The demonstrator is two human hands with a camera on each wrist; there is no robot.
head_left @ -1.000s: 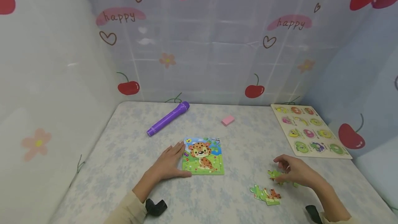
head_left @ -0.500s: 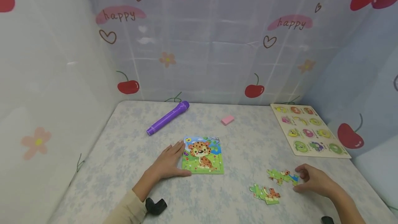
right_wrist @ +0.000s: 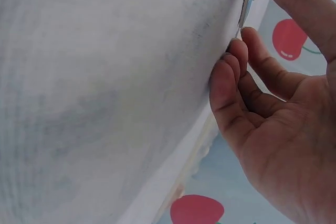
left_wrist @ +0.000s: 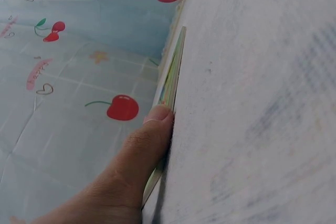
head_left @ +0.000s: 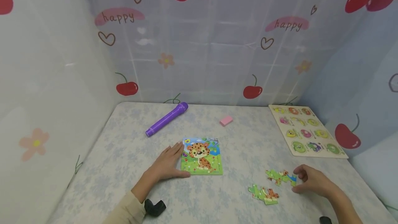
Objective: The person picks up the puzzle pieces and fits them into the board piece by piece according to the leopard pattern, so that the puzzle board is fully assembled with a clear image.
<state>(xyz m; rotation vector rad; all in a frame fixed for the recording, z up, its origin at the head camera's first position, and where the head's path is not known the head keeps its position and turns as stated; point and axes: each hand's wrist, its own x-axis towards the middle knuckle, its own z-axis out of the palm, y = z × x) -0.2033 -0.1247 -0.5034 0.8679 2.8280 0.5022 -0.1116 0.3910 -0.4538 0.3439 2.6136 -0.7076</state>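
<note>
In the head view my left hand lies beside a square leopard picture puzzle board, fingers along its left edge and thumb at its near edge. The left wrist view shows that thumb against the thin side of the board. Over at the right, my right hand has its curled index finger and thumb at either side of the blue end of a row of joined jigsaw pieces. Nearer the person lies a second cluster of jigsaw pieces. The right wrist view shows the curled fingers by a thin edge.
A purple toy microphone lies at the back left. Behind the leopard board sits a small pink block. A wooden fruit puzzle board occupies the far right. Cherry-print curtains enclose the table.
My right hand has moved right, from over the upper row of jigsaw pieces to its blue end, uncovering the row. It stays there over the last half second. My left hand keeps its place.
</note>
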